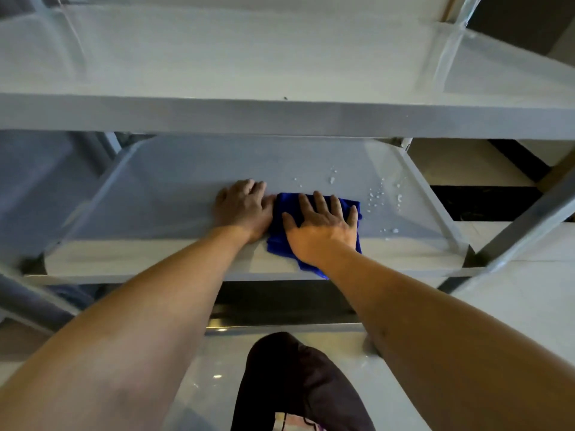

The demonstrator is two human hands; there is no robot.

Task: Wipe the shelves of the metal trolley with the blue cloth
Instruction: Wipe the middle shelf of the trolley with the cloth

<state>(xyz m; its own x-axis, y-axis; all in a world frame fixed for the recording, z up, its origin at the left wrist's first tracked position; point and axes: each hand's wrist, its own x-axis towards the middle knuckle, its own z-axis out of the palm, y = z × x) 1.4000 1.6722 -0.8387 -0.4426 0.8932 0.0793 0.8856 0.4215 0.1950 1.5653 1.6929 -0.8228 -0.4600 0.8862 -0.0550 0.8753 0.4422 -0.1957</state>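
Note:
The metal trolley's lower shelf (161, 194) lies below its upper shelf (249, 66), whose front rim crosses the view. The blue cloth (281, 234) is spread on the lower shelf near its front edge, one corner hanging over the rim. My right hand (323, 228) presses flat on the cloth with fingers spread. My left hand (244, 208) rests flat on the bare shelf, touching the cloth's left edge, fingers partly curled. Water droplets (373, 197) dot the shelf to the right of the cloth.
The trolley's upright posts (516, 225) stand at the right and left corners. A glossy tiled floor with dark bands (485, 202) shows beyond the right side. My leg in dark clothing (289, 377) is below the shelf's front edge.

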